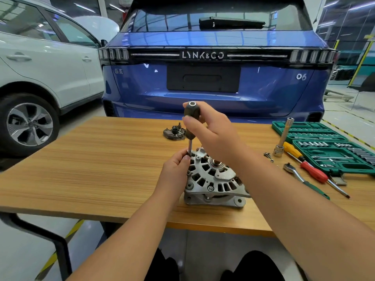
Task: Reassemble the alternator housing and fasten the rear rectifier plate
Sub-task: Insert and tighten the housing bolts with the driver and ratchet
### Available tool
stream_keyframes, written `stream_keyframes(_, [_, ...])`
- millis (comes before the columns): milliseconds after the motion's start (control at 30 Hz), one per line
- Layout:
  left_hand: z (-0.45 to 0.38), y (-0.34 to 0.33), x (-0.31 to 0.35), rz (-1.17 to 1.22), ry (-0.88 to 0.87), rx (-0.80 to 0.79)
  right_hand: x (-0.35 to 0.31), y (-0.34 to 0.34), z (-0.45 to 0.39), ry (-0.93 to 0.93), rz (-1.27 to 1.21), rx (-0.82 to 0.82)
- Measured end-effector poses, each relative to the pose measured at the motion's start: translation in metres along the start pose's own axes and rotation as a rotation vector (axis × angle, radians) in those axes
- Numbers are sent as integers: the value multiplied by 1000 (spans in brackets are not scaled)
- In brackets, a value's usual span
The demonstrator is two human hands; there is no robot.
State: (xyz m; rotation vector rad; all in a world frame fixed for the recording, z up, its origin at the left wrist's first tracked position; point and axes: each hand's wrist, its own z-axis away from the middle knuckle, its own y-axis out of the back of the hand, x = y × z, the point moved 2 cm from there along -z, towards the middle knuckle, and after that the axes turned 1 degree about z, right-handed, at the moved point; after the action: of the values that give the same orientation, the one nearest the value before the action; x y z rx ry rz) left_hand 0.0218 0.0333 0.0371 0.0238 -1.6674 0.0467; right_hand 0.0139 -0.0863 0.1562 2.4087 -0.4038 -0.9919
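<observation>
Alternator housing [213, 179], right hand [211, 130] gripping nut driver [190, 126], left fingers [185, 157] pinching shaft

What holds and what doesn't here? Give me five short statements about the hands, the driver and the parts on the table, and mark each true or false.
1. The right hand grips the black handle of the nut driver. True.
2. The left hand lies flat on the table, away from the tool. False: its fingers pinch the driver's metal shaft just above the alternator.
3. The rectifier plate is already mounted on the alternator. False: it lies apart, farther back on the table.
4. The green socket case lies open, right of the alternator. True.
5. The ratchet is in the person's hand. False: it lies on the table beside the red-handled screwdriver.
</observation>
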Motion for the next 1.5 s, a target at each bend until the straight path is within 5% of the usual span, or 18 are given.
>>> stream_keyframes(167, [1, 0, 2, 5, -10, -15, 6, 13, -7, 7, -121, -206])
stream_keyframes(467, [-5, 4, 1, 28, 2, -57, 11, 27, -31, -8, -244, -292])
stream_keyframes(933, [-9, 5, 0, 20, 57, -7, -6, -17, -8, 164, 202, 442])
stream_keyframes(1100, [-6, 4, 5, -22, 46, 13, -13, -28, -5, 134, 278, 573])
stream_keyframes(1500, [-9, 6, 1, 26, 45, -61, 1, 12, -23, -54, -165, -293])
